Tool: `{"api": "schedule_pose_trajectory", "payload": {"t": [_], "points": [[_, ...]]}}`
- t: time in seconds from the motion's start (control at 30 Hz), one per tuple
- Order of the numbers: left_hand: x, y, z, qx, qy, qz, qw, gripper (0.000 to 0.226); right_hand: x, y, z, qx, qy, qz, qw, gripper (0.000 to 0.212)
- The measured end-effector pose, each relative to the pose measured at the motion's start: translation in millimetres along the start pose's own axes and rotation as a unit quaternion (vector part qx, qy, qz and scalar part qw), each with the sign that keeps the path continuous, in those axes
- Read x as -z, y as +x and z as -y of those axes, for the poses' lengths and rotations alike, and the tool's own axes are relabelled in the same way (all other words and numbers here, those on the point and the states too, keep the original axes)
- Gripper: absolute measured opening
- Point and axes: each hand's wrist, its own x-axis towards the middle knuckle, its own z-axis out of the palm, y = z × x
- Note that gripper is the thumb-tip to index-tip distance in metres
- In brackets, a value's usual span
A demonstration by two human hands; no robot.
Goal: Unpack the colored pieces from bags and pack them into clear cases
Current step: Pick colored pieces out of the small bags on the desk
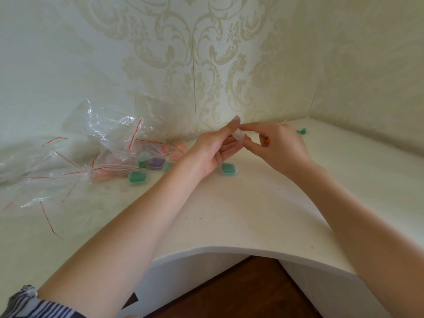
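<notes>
Now both hands meet above the tabletop (229, 214): the left hand (213, 150) and right hand (282, 145) pinch one small clear case (237, 134) between fingertips, and something orange peeks from the right palm. Packed green and purple cases lie by the bags (96, 152). Risk: that slick case could pop loose if the pinch slips.
</notes>
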Motion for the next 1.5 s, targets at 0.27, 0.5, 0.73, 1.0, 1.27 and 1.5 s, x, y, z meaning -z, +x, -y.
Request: {"api": "schedule_pose_trajectory", "payload": {"t": [0.27,0.5,0.73,1.0,1.27,1.5], "points": [[2,-2,-2,0.003,0.018,-0.003,1.000,0.027,-2,1,2,0.002,0.030,-0.006,1.000,0.021],[6,-3,-9,0.003,0.047,0.018,0.999,0.033,-5,-1,7,-0.016,0.103,-0.040,0.994,0.023],[-8,-17,-8,0.071,0.105,0.164,0.978,0.040,8,6,-1,-0.141,0.247,-0.064,0.957,0.018],[-4,-4,-9,0.031,-0.050,0.035,0.998,0.031,13,19,-7,-0.340,0.674,0.006,0.656,0.036],[-2,-2,-8,0.007,-0.014,-0.037,0.999,0.034,-1,17,-2,-0.315,0.611,0.045,0.724,0.016],[-7,-4,-2,0.012,0.023,0.006,1.000,0.039,-3,13,-3,-0.265,0.495,-0.008,0.828,0.019]]}}
